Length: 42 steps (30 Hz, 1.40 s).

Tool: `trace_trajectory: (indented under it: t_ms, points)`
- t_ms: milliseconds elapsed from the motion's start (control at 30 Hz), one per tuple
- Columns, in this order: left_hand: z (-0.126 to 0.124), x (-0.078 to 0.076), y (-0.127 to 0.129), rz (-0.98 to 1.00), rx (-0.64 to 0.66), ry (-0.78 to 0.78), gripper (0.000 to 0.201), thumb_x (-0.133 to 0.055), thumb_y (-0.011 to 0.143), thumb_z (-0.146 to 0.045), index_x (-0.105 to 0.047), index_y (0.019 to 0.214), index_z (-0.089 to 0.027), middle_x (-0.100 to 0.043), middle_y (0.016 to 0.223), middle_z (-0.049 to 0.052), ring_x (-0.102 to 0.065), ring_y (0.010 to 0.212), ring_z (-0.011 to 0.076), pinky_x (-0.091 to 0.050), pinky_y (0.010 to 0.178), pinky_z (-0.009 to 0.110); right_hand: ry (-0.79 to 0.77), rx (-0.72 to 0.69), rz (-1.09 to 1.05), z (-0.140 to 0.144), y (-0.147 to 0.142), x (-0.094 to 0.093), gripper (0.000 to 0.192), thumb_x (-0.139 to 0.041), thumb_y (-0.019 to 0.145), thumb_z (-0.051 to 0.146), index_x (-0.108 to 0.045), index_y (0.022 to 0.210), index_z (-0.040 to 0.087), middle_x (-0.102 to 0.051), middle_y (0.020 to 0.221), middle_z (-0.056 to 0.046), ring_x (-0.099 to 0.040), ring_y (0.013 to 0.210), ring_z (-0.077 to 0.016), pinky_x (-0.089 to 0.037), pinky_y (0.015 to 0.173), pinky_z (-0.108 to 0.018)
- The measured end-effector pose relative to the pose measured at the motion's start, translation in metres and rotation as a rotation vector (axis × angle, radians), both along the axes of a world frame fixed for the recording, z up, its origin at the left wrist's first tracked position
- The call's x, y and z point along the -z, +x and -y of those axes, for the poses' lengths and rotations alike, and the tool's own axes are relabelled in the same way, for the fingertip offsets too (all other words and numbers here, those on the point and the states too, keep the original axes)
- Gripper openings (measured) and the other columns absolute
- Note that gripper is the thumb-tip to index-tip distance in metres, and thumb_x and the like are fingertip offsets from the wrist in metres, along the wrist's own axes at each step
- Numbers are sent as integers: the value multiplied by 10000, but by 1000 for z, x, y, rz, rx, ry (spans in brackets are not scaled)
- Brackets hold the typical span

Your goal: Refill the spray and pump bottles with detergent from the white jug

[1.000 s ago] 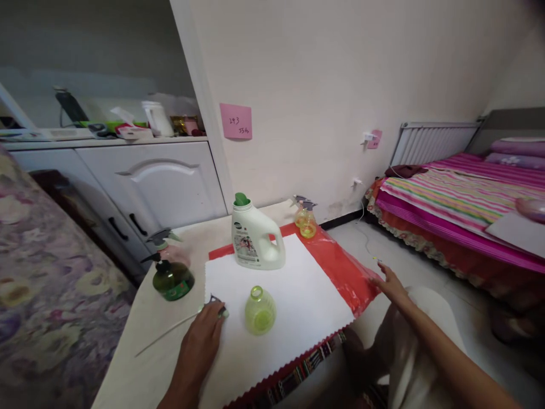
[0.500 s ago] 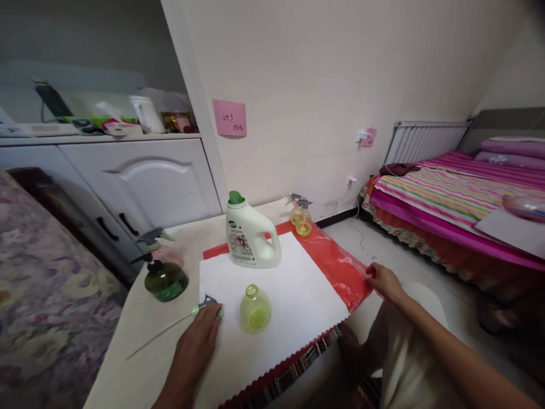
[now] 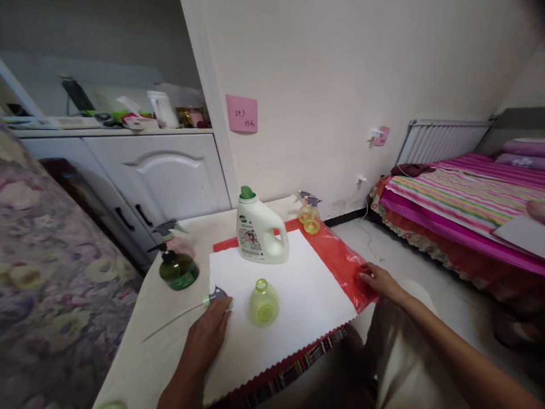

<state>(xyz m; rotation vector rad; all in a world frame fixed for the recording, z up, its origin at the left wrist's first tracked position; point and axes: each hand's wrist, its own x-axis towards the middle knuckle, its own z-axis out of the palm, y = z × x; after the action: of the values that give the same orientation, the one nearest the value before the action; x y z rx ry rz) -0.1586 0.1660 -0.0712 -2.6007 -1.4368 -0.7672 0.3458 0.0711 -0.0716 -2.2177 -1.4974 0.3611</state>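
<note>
Grey spray head [image 3: 217,295] under left hand [image 3: 208,335], beside open yellow-green bottle [image 3: 264,303].

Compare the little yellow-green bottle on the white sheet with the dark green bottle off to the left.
The yellow-green bottle is pale and see-through, with an open neck and no sprayer; the dark green bottle is deep green and carries a trigger sprayer. The first stands on the white sheet, the second on the bare table. Both are round-bodied and upright.

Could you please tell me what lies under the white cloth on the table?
A red plastic sheet shows beyond the white cloth at the back and right edges, where the right hand touches it. How far it reaches beneath is covered.
</note>
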Motion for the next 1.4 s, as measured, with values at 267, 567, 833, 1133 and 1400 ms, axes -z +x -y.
trace_trajectory:
  t_ms: [267, 567, 833, 1133, 1400]
  points:
    - [8, -4, 1, 31, 6, 28, 317, -406, 906, -278, -626, 1112, -180, -704, 1128, 95, -668, 1033, 231, -560, 854, 342, 205, -65, 34, 9, -9, -18, 383, -416, 849, 388, -590, 1104, 161, -588, 1060, -132, -616, 889, -263, -487, 825, -420]
    - [23, -18, 17, 155, 51, -58, 274, -440, 892, -199, -599, 1114, -184, -707, 1062, 95, -684, 940, 203, -565, 825, 325, 378, -293, -495, -43, -93, -46, 307, -631, 776, 427, -629, 1001, 217, -662, 1056, -101, -643, 948, -282, -519, 861, -452]
    - [29, -27, 34, 227, 94, -188, 280, -434, 886, -139, -588, 1113, -193, -691, 1046, 90, -666, 933, 207, -554, 814, 335, 454, -363, -739, -145, -167, -50, 540, -722, 698, 448, -554, 1154, 213, -598, 1274, -137, -581, 1147, -292, -505, 920, -431]
    - [30, -36, 44, 255, 93, -275, 309, -405, 873, -106, -597, 1099, -190, -680, 1002, 87, -649, 926, 214, -531, 816, 347, 385, -436, -856, -199, -196, -65, 368, -758, 615, 485, -626, 732, 162, -644, 632, -2, -578, 599, -164, -448, 565, -272]
    - [27, -39, 44, 252, 89, -293, 305, -421, 861, -108, -606, 1089, -191, -680, 991, 90, -649, 920, 223, -525, 801, 344, 314, -485, -891, -199, -219, -75, 381, -783, 562, 480, -540, 571, 186, -476, 422, 61, -409, 434, -104, -313, 464, -254]
